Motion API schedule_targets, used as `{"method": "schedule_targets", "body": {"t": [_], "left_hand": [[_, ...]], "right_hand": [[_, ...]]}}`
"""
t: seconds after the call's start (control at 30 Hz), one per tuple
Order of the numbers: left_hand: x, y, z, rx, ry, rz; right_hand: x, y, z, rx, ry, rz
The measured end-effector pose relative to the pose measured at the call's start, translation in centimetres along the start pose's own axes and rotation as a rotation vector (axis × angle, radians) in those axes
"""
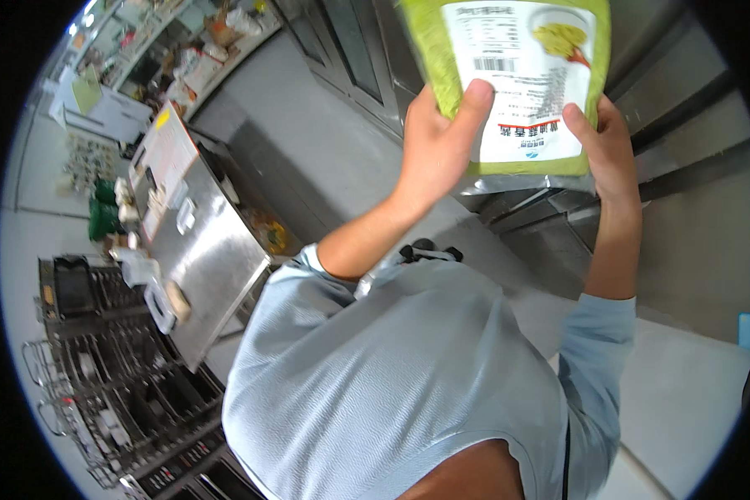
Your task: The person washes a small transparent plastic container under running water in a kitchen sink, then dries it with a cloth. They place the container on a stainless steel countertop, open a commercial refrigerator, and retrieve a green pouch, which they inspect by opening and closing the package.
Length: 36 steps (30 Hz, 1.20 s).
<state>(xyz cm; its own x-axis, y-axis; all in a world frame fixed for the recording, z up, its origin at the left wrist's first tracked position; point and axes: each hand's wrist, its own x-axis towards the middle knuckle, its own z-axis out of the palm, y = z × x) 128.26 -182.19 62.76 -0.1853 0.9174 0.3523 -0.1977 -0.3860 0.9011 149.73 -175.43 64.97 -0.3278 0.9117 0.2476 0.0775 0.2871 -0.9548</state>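
Observation:
A flat plastic pouch full of a light-green food paste is held up before me at the top of the view, its upper end cut off by the picture's edge. My left hand grips its left side, thumb lying on the white label. On the opposite side, my right hand holds the pouch with its thumb on the label's edge; the other fingers are mostly hidden behind. The label bears writing, a barcode and a picture of a bowl, all upside down to me. A clear sealed margin hangs along the pouch's near end.
Steel cabinets with drawer-like fronts stand ahead and right. To the left is a stainless steel worktable with a white board, plastic containers and small items. Black racks fill the lower left; a cluttered shelf runs beyond the grey floor.

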Motion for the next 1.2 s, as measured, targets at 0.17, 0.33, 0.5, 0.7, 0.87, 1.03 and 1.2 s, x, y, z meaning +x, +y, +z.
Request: {"method": "schedule_targets", "body": {"t": [0.17,0.33,0.5,0.7,0.87,1.03,1.2], "left_hand": [[-4.6,0.1,2.8,-0.259,0.074,-0.128],[-8.8,-0.1,2.7,-0.341,-0.098,-0.143],[-11.5,-1.9,2.5,-0.425,-0.197,-0.094],[-12.9,-3.6,1.3,-0.458,-0.308,-0.098],[-13.3,-3.9,1.0,-0.466,-0.343,-0.069],[-13.4,-4.2,0.9,-0.529,-0.382,-0.054],[-13.6,-4.5,0.5,-0.521,-0.425,-0.022]], "right_hand": [[3.4,-1.0,-2.0,-0.205,-0.177,-0.221],[4.8,-1.8,-3.2,-0.202,-0.485,-0.202],[4.5,-3.2,-3.0,-0.2,-0.685,-0.086],[4.0,-3.0,-3.1,-0.209,-0.697,-0.014],[3.6,-2.3,-3.2,-0.193,-0.697,0.01],[3.0,-2.4,-3.3,-0.27,-0.654,0.061],[2.5,-2.9,-3.1,-0.264,-0.664,0.044]]}}
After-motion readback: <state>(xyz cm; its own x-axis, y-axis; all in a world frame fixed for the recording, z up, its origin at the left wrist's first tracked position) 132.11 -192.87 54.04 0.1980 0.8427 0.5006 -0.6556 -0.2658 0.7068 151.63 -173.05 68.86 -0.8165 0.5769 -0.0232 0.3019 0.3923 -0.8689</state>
